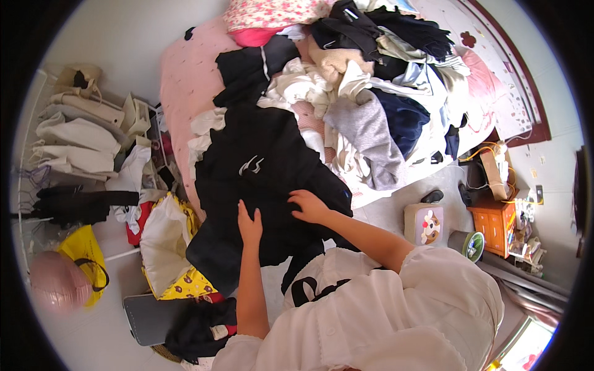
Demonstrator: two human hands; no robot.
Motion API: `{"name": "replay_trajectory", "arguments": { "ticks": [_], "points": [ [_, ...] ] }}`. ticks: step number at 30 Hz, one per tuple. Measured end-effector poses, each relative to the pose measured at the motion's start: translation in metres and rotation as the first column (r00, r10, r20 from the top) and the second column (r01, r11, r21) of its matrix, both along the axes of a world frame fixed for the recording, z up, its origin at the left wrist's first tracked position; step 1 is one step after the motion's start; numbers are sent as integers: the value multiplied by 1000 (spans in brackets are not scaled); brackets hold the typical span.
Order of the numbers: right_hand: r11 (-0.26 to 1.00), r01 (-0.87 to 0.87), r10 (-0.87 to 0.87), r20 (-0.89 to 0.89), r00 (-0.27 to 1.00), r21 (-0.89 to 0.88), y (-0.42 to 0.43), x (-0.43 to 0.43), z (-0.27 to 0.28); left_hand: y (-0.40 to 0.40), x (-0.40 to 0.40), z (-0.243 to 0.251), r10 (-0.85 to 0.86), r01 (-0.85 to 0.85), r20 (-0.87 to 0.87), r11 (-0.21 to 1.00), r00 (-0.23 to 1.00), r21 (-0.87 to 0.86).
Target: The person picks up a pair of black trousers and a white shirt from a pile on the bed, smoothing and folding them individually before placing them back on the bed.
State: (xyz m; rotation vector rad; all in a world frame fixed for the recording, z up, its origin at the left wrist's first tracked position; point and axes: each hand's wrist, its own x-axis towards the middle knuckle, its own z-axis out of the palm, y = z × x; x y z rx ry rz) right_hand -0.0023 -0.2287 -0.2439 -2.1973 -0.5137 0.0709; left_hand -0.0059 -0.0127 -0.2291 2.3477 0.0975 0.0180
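A large black garment [274,153] with a small white logo lies spread over the near edge of the bed and hangs down in front of me. My left hand [250,223] rests on its lower part, fingers apart and pointing away from me. Farther right, my right hand [308,207] touches the same cloth with spread, slightly bent fingers. Neither hand plainly pinches the fabric. Beyond it are another black garment [250,67] with a light strip and crumpled white clothes [301,86]. A grey garment [366,134] lies to the right.
Piled clothes cover much of the pink bed [178,79]. At left stand a clothes rack [23,199] and a yellow-and-white fabric bag [162,246]. Black clothing [199,324] lies low left. A dog-print stool [423,224], a bin [468,245] and an orange cabinet [492,229] stand right.
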Motion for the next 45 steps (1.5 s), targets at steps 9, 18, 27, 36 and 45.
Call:
{"name": "replay_trajectory", "arguments": {
  "ticks": [9,18,27,36,45],
  "points": [
    [609,788,-189,-948,255,90,-45,47,-64,-13,-37,-10,117,-195,-262,936,958,-294],
    [128,960,178,-958,226,250,-57,107,-90,-20,95,-30,315,-315,-7,948,949,-36],
    [559,668,-223,-688,691,490,-91,94,-85,-1,51,-35,37,-6,220,990,975,-138],
    [169,881,165,-894,417,442,-84,103,-92,-6,-61,-23,-542,645,-357,691,761,326],
    [583,811,-721,-491,489,-48,-80,64,-108,-61,-33,-80,-195,289,-216,738,957,611]
  ]
}}
